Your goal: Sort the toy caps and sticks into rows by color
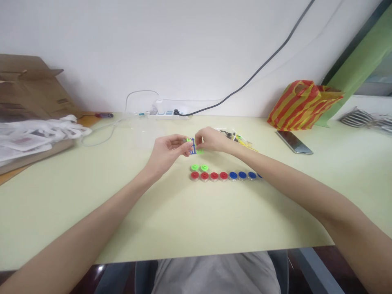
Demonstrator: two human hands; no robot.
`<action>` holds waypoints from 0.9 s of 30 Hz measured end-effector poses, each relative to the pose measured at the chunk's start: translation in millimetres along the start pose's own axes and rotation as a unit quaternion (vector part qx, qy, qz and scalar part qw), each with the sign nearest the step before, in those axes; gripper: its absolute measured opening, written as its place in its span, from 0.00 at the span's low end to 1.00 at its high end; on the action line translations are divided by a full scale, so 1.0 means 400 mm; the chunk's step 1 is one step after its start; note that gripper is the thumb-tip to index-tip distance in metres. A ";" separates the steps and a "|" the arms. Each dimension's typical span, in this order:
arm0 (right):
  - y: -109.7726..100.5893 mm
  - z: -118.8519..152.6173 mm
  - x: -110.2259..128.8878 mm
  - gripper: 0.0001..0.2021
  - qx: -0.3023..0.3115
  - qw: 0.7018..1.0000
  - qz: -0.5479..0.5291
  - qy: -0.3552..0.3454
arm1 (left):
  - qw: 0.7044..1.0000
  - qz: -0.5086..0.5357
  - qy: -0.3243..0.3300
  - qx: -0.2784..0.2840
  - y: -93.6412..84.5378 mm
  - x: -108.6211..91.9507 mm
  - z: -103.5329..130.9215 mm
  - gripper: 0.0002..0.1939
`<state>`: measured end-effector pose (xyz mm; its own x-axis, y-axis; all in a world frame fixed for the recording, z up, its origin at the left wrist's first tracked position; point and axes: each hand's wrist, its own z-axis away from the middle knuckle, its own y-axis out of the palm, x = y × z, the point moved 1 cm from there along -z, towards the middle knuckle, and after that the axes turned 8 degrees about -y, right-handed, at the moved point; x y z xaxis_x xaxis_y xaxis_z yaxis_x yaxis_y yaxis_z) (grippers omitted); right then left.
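Above the middle of the table, my left hand (pixel 171 150) pinches a small blue plastic frame (pixel 192 148) with thin bars. A bright green bit shows at its fingertips. My right hand (pixel 210 139) is closed at the frame's right side, fingertips bent down; whatever they grip is hidden. Small green pieces (pixel 200 152) lie just under those fingers. Nearer to me stand two green-topped round discs (pixel 204 168). In front of them runs a row of red-topped discs (pixel 214 176) and blue-topped discs (pixel 242 175) with clear bases; my right forearm covers the row's end.
Behind my right wrist lies a clear bag of small black and yellow parts (pixel 241 141). A phone (pixel 294 142) and a red-and-yellow striped bag (pixel 303 104) are at right. A power strip (pixel 168 115) sits by the wall. Cardboard (pixel 33 90) and white bags (pixel 39 136) fill the left.
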<state>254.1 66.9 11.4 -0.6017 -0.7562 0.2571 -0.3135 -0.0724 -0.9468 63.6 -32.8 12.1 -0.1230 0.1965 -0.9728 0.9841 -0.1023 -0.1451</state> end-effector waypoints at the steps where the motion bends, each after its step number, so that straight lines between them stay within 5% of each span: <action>1: 0.001 0.000 0.000 0.04 -0.001 1.000 -0.001 0.000 | 1.000 0.000 0.000 0.001 -0.001 0.001 0.000 0.18; 13: -0.028 0.008 -0.020 0.05 -0.023 1.000 0.010 0.015 | 1.000 0.000 -0.006 -0.008 0.003 -0.006 0.002 0.21; 27: -0.005 0.003 -0.067 0.07 0.034 0.997 0.049 0.058 | 1.000 -0.009 -0.009 -0.008 0.002 -0.006 0.003 0.21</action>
<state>271.7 86.7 6.1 -0.7086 -0.6822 0.1804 -0.2022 -0.0487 -0.9781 64.7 -34.6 14.2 -0.1421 0.1814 -0.9731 0.9837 -0.0839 -0.1593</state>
